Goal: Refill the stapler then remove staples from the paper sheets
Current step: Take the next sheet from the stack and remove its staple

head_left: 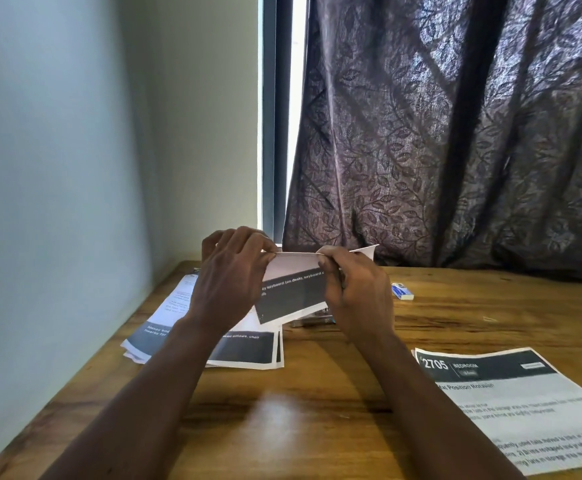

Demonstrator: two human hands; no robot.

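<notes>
Both hands hold up a set of printed paper sheets (pixel 293 292) above the wooden table, its top edge pinched between them. My left hand (pixel 230 275) grips the upper left part of that edge. My right hand (pixel 355 289) grips the upper right part, thumb and fingers closed on the paper. Below the raised sheets a stapler (pixel 312 319) lies on the table, mostly hidden by them. A small blue and white staple box (pixel 402 292) rests just right of my right hand. No staple is clear enough to make out.
A pile of printed sheets (pixel 244 351) lies at the left under my left forearm. Another printed sheet (pixel 518 400) lies at the front right. The wooden table (pixel 317 410) meets a wall on the left; a dark curtain (pixel 455 133) hangs behind.
</notes>
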